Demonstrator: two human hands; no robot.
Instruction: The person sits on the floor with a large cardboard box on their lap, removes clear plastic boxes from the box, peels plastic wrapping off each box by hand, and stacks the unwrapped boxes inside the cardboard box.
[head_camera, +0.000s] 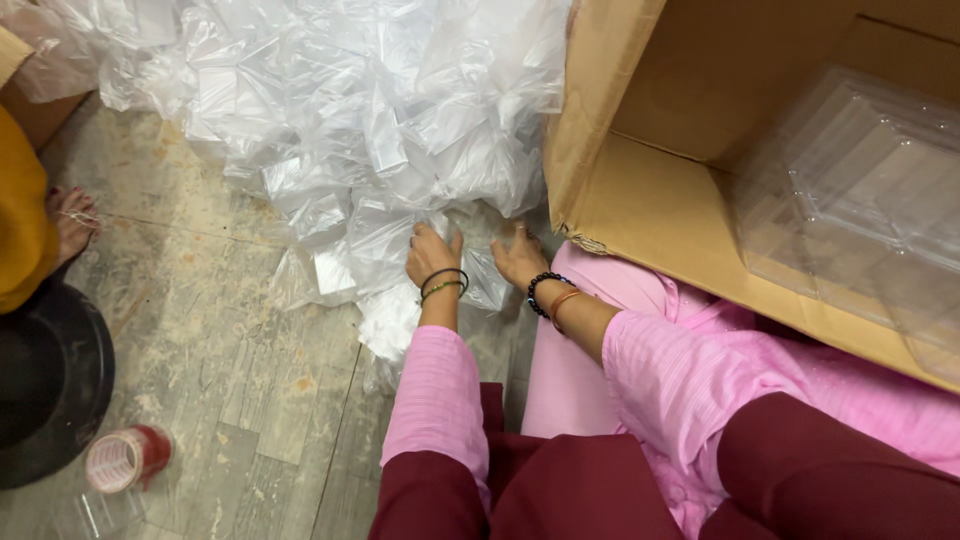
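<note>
Head view, frame centre: I see my left hand (432, 256) and right hand (518, 258) with fingers closed on the clear plastic bags (370, 130).

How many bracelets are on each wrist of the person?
4. Two on the left wrist: a black one and a green one. Two on the right wrist: a black beaded one and an orange one. Sleeves may hide more.

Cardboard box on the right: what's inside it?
The cardboard box lies open on its side, holding a stack of clear plastic trays against its inner wall. How many trays, and anything behind or beneath them, cannot be seen; the box runs off frame.
</note>
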